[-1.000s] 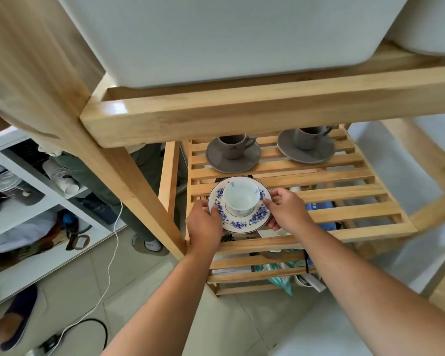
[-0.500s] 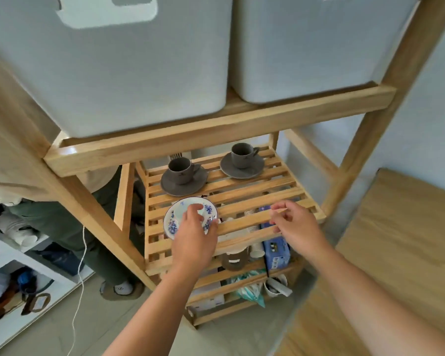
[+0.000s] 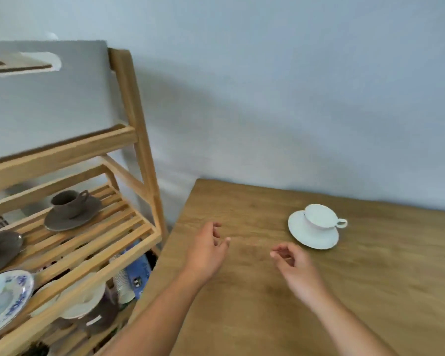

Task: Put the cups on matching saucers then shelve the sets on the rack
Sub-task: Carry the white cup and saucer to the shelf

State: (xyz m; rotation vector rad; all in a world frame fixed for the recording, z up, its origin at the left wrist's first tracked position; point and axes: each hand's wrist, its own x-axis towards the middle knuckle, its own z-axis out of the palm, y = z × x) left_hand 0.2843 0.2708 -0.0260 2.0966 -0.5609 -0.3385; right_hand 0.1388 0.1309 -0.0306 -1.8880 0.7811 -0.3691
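Both hands are held over the table (image 3: 370, 291), loosely curled and empty: the left hand (image 3: 207, 250) near the left edge, the right hand (image 3: 294, 265) just short of the white cup (image 3: 319, 219), which is seated on its white saucer (image 3: 312, 233) toward the far edge.

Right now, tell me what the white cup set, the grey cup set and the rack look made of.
White cup and saucer: glazed ceramic, probably; smooth and bright. Grey cup and saucer: matte stoneware, likely; dull, no glare. Rack: light wood with visible grain, slatted shelves.
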